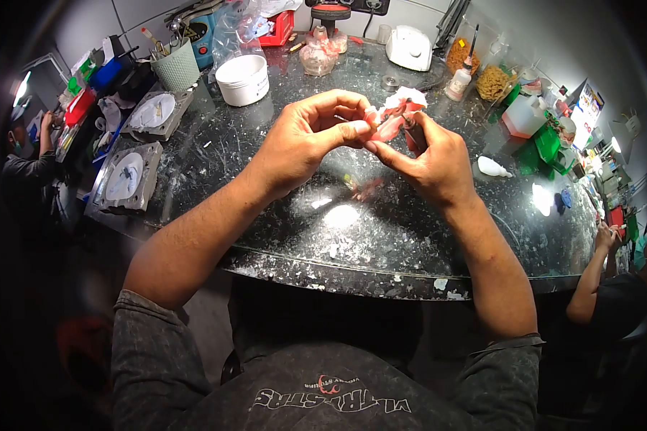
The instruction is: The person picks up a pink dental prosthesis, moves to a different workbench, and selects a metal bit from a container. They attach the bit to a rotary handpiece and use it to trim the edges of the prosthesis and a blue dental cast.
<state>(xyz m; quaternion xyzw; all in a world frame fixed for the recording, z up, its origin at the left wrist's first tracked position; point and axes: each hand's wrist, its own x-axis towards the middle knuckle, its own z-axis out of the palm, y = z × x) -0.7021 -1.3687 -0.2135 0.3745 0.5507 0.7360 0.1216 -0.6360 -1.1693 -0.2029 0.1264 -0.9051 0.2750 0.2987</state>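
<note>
Above the white-speckled dark table (pixel 302 228), both hands are holding a small pink-and-white piece

At the upper centre of the frame, the irregular, glossy piece (pixel 389 129) is lying between the two grips, its long axis seemingly slanting from the left fingertips up and right to a white, ragged end. The left hand (pixel 305 138) is pinching its pink left edge, thumb and forefinger together; the right hand (pixel 442 154) is clamping its right side, thumb reaching underneath. Both are touching it, so neither is clearly nearer. From the left grip, it is extending rightward; from the right, up and to the left.

A dark, slim shape (pixel 410 123) is showing by the right fingers, but whether it is a separate tool is unclear. Fingers are hiding the piece's lower edge and right side, and glare is washing out its white end.
</note>
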